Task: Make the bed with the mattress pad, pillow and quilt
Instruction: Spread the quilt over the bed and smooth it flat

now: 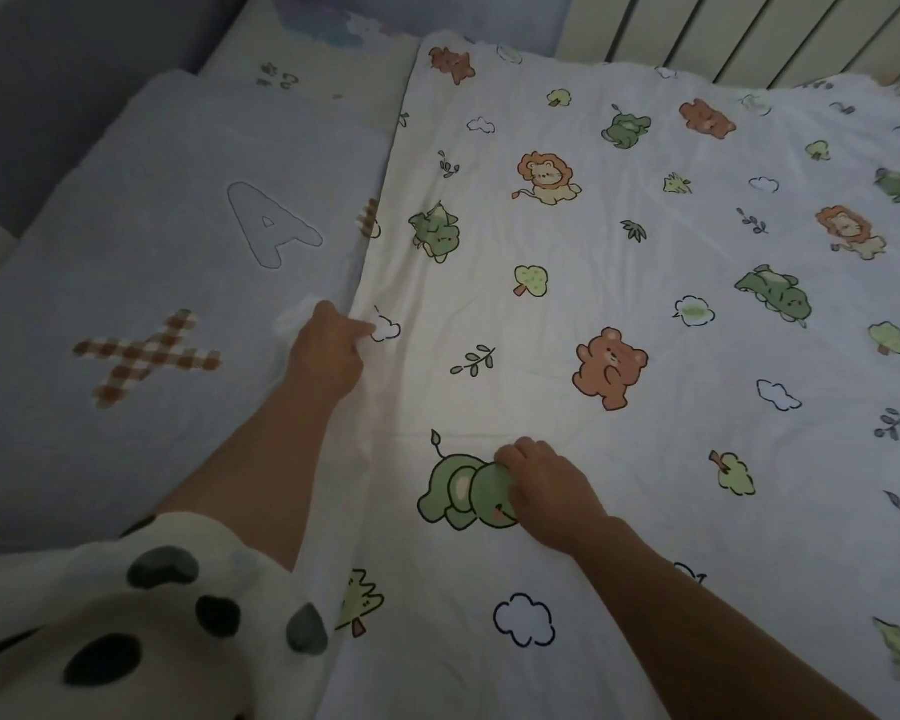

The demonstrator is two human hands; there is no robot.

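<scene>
A dim bed fills the view, with pale slats (pixel 749 33) behind its far edge. The white animal-print quilt (pixel 645 252) lies spread flat over the right side. Its left border overlaps a blue pillow (pixel 152 252) bearing an "A" and a plaid "X". The left hand (pixel 328 350) pinches that border between thumb and curled fingers, with the pillow just left of them. The right hand (pixel 541 491) has its fingers curled tight into the quilt's cloth, their tips on a green elephant print. A spotted sleeve (pixel 126 615) covers the left upper arm.

Child's bedroom, cartoon-animal quilt (pixel 619 283), pillow (pixel 167 283)
</scene>
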